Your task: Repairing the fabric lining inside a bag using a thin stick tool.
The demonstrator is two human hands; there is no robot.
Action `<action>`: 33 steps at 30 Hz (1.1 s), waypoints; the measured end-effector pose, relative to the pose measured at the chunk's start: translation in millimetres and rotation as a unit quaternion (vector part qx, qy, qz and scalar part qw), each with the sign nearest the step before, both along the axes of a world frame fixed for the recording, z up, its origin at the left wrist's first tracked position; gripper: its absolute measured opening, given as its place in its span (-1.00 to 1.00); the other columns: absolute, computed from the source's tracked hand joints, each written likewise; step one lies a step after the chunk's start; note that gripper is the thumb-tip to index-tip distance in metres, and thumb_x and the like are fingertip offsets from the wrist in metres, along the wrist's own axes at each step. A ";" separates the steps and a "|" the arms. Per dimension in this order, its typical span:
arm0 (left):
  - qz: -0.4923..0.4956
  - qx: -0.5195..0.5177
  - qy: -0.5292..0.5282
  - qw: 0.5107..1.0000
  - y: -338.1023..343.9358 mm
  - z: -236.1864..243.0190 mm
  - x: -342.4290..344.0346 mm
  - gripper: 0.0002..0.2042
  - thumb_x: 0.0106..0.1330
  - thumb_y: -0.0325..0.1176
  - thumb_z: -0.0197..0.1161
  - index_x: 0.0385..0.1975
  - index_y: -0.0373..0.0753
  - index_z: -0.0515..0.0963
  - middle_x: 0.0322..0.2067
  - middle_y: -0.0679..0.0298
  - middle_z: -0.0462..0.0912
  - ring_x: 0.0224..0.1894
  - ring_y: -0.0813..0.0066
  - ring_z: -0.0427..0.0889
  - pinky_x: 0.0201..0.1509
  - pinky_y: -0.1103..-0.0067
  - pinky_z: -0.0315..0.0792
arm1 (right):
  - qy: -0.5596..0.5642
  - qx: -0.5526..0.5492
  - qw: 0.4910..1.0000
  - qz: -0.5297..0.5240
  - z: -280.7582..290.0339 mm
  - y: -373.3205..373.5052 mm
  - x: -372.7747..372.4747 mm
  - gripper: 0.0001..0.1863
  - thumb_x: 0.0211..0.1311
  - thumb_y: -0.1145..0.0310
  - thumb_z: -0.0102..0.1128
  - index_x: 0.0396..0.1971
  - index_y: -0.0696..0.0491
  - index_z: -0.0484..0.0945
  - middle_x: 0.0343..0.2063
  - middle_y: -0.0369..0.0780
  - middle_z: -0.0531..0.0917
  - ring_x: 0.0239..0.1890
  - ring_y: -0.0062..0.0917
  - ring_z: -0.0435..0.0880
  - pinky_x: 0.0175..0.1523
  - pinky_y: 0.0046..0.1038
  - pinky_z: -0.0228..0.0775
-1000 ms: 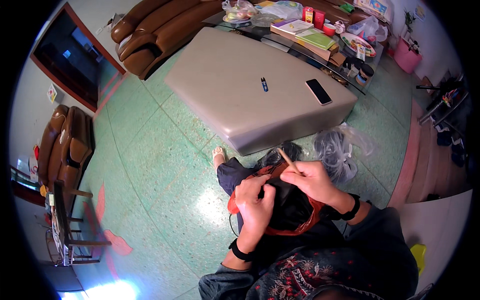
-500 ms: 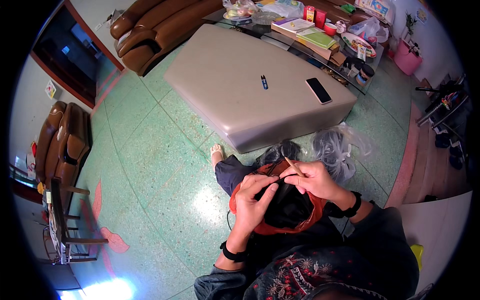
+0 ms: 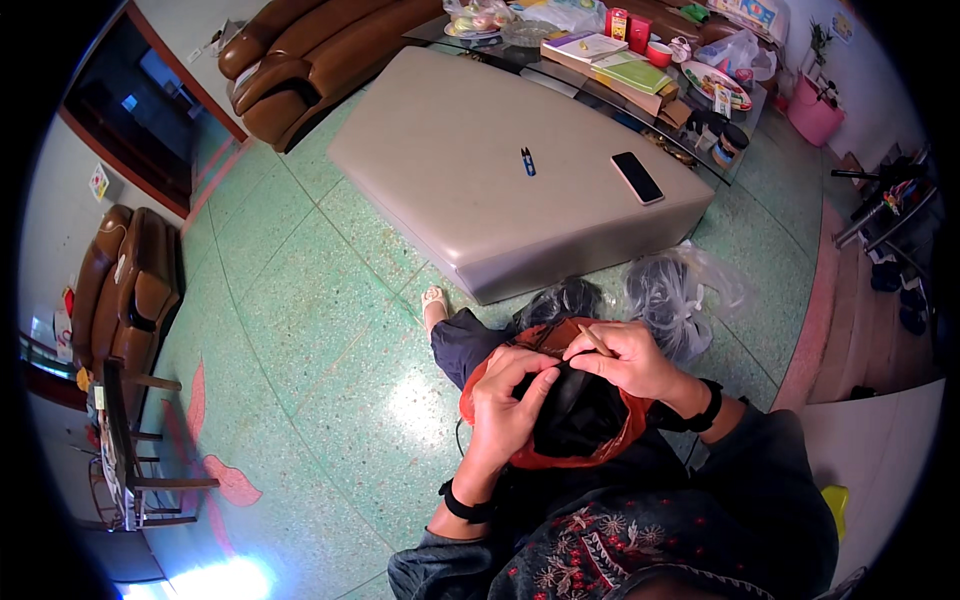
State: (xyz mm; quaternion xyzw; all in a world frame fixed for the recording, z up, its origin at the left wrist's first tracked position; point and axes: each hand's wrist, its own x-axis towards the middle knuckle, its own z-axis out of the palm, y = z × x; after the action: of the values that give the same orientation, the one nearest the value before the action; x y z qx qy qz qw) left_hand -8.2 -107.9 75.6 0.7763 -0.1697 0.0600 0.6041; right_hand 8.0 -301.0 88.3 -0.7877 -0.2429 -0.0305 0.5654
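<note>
An orange-red pouch-like fabric piece point(image 3: 632, 432) rests in my lap, its opening facing up and its black inside point(image 3: 575, 415) showing. At its far rim, my left hand point(image 3: 505, 400) is closed, pinching the edge between thumb and fingers. Close to the right of it, my right hand point(image 3: 632, 362) is closed around a thin tan stick-like tool point(image 3: 597, 342). The tool's upper end sticks out above the fingers; its working tip is hidden at the rim. What the fingertips pinch there is too small to make out.
Ahead stands a beige padded bench point(image 3: 470, 150) with small blue-handled thread snips point(image 3: 528, 162) and a phone point(image 3: 637, 177) on it. Clear plastic bags point(image 3: 670, 305) with dark contents lie on the floor before it. Beyond, a cluttered glass table point(image 3: 600, 100) holds books, plates and jars.
My right hand has turned slightly, and the tan tool's upper end has tipped toward the right and lower. My left hand keeps its pinch on the rim.
</note>
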 end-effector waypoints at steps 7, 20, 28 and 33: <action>0.030 0.029 -0.085 0.996 -4.3 5.6 -2.8 -0.81 0.01 -0.50 0.36 -0.34 -0.31 0.59 -0.36 0.21 0.59 -0.25 0.30 0.51 -0.09 0.51 0.34 | -0.016 -0.061 0.998 -0.006 2.2 -1.4 -3.2 -0.83 0.06 0.41 0.29 -0.33 0.13 0.63 -0.53 -0.23 0.62 -0.56 -0.54 0.54 -0.44 -0.55 0.34; -0.034 -0.024 -0.027 0.999 13.6 4.3 -5.8 -0.82 0.08 -0.51 0.31 -0.29 -0.34 0.60 -0.32 0.19 0.62 -0.21 0.34 0.54 -0.07 0.52 0.38 | -0.030 0.014 0.999 0.039 9.0 -4.8 -5.6 -0.84 0.05 0.49 0.29 -0.33 0.17 0.63 -0.39 -0.19 0.68 -0.39 -0.53 0.65 -0.31 -0.58 0.44; -0.080 0.001 0.034 0.996 14.3 13.9 -4.2 -0.89 0.17 -0.48 0.26 -0.36 -0.37 0.58 -0.38 0.20 0.61 -0.26 0.39 0.56 -0.15 0.59 0.40 | 0.032 -0.041 0.997 0.059 18.1 -9.3 -2.4 -0.86 0.07 0.44 0.29 -0.38 0.16 0.62 -0.50 -0.25 0.64 -0.48 -0.58 0.60 -0.37 -0.58 0.37; -0.072 -0.095 0.114 0.986 11.1 12.4 -5.6 -0.80 0.18 -0.57 0.23 -0.19 -0.34 0.49 -0.32 0.21 0.60 -0.26 0.54 0.57 -0.17 0.67 0.43 | 0.005 -0.011 0.998 0.061 23.0 -2.9 -1.8 -0.85 0.06 0.43 0.29 -0.38 0.17 0.61 -0.49 -0.24 0.61 -0.46 -0.56 0.56 -0.34 -0.56 0.36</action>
State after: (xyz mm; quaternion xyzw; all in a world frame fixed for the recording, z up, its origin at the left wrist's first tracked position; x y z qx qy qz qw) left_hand -13.8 -96.8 88.0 0.7034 -0.1486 -0.0561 0.6929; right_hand 6.1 -303.9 111.3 -0.7775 -0.2879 0.0110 0.5591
